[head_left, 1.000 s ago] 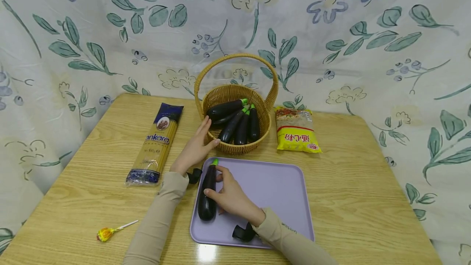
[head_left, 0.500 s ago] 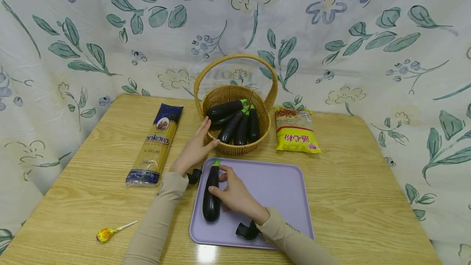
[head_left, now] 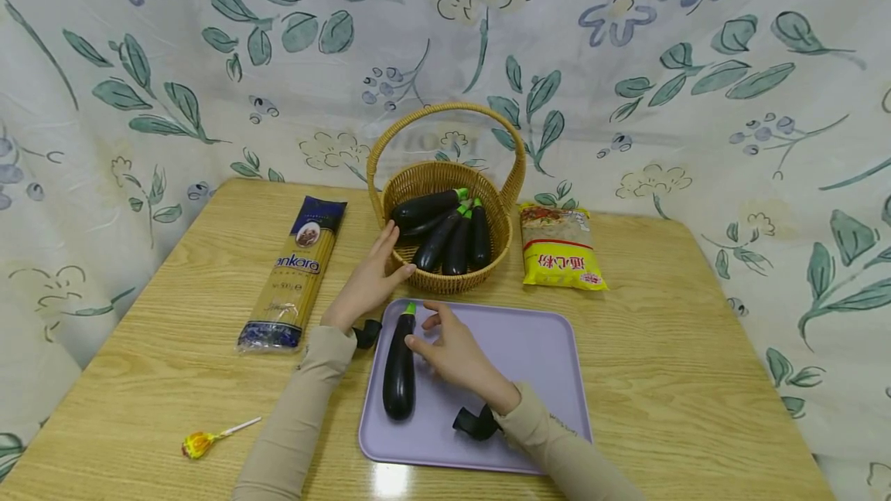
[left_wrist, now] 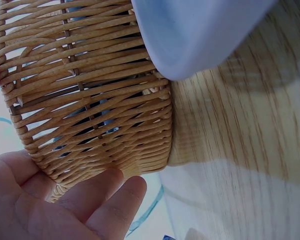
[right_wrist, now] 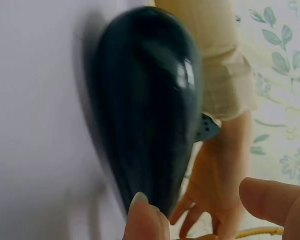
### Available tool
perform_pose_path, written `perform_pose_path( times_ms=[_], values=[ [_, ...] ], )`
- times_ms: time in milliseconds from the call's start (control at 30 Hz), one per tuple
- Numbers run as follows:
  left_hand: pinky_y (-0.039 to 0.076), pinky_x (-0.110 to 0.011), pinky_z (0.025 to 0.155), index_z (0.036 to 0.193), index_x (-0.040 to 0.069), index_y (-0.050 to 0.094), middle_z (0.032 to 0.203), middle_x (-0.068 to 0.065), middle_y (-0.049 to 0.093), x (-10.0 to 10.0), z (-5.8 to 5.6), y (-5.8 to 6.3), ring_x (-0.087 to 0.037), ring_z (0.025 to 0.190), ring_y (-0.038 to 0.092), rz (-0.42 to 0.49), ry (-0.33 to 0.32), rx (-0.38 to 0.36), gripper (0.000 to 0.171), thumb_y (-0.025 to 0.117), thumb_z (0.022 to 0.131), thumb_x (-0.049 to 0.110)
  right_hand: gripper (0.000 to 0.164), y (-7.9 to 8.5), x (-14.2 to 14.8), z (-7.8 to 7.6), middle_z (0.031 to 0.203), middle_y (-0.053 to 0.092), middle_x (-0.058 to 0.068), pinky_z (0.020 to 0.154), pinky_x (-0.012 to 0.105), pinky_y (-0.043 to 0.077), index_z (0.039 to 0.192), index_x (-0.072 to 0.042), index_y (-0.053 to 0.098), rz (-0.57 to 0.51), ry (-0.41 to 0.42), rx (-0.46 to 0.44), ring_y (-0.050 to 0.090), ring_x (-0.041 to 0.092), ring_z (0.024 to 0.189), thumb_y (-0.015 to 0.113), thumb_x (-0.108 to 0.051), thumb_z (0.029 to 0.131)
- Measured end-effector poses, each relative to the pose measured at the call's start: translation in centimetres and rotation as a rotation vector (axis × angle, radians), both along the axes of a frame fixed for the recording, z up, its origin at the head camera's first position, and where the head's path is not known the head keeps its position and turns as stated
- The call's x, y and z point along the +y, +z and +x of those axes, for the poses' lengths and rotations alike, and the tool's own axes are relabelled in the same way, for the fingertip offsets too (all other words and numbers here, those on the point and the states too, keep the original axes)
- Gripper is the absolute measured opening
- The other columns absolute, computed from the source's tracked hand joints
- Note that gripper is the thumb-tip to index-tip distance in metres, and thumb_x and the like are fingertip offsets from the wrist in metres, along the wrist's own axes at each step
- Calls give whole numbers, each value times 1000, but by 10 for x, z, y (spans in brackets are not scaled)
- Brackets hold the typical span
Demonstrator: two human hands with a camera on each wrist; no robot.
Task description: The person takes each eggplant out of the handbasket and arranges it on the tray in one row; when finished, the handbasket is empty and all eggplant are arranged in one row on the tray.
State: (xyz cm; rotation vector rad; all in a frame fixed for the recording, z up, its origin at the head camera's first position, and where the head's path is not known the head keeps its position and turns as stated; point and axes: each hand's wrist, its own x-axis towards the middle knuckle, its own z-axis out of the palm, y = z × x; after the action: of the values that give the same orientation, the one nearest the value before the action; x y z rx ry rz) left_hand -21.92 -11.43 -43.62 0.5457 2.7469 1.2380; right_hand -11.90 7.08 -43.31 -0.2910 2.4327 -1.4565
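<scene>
Loose eggplant (head_left: 399, 373): in the head view, lies lengthwise along the left side of the purple tray (head_left: 518, 346), green stem end toward the basket (head_left: 448, 282).
Right hand (head_left: 455, 350): seen from above, relaxed and parted, grasping nothing; thumb tip at the eggplant's edge, contact hard to judge from here.
Left hand (head_left: 369, 284): extended to the basket's near left side, fingers on the rim, not clenched.
Basket load: only the head view shows it properly, several dark eggplants (head_left: 457, 246) with green stems, under a tall arched handle (head_left: 445, 107).
Table (head_left: 696, 369): pasta pack (head_left: 288, 277) left, yellow bag (head_left: 564, 261) right of the basket, lollipop (head_left: 199, 443) near the front left.
Weave, left wrist view: the basket's outer wall up close, dark shapes through the gaps; fingers (left_wrist: 117, 207) lie fairly straight against it. A rounded tray corner juts in above.
Glossy skin, right wrist view: the loose eggplant's thick end fills the middle; one fingertip (right_wrist: 142, 217) overlaps its narrow part, another finger stands clear, so no pinch. Touch I cannot tell.
Sleeve (right_wrist: 225, 82): beyond the eggplant, with the left hand below it, a side the head view hides.
</scene>
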Motion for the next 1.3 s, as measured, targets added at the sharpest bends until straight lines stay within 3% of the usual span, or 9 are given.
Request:
perform_pose_path(
  times_ms=[433, 733, 1033, 1300],
  values=[
    [23, -58, 117, 158, 15, 7, 165, 0, -2, 1, 0, 0, -35, 150, 13, -1, 5, -15, 81, 52, 98, 46, 54, 32, 19, -23, 112, 60, 15, 61, 36, 57, 142, -7, 42, -97, -92, 64, 64, 38, 83, 62, -26, 96],
    [22, -57, 117, 158, 16, 7, 165, 2, -3, 1, 1, 0, -34, 150, 12, -8, 12, -20, 81, 51, 98, 47, 52, 43, 28, -38, 112, 61, 16, 68, 44, 59, 141, -10, 44, -148, -171, 110, 64, 39, 90, 62, -24, 95],
    [22, -57, 118, 158, 16, 8, 165, 3, -3, 2, 1, 1, -33, 151, 12, -4, 17, -19, 81, 52, 98, 48, 50, 49, 32, -51, 119, 59, 15, 79, 44, 58, 141, -10, 45, -148, -216, 121, 64, 29, 95, 61, -26, 96],
    [22, -58, 117, 158, 15, 8, 166, -1, -2, 2, 1, 1, -35, 150, 13, -14, 13, -16, 81, 51, 98, 47, 51, 53, 31, -65, 131, 55, 17, 82, 39, 58, 140, -12, 45, -141, -253, 115, 63, 28, 106, 61, -30, 96]
  ],
)
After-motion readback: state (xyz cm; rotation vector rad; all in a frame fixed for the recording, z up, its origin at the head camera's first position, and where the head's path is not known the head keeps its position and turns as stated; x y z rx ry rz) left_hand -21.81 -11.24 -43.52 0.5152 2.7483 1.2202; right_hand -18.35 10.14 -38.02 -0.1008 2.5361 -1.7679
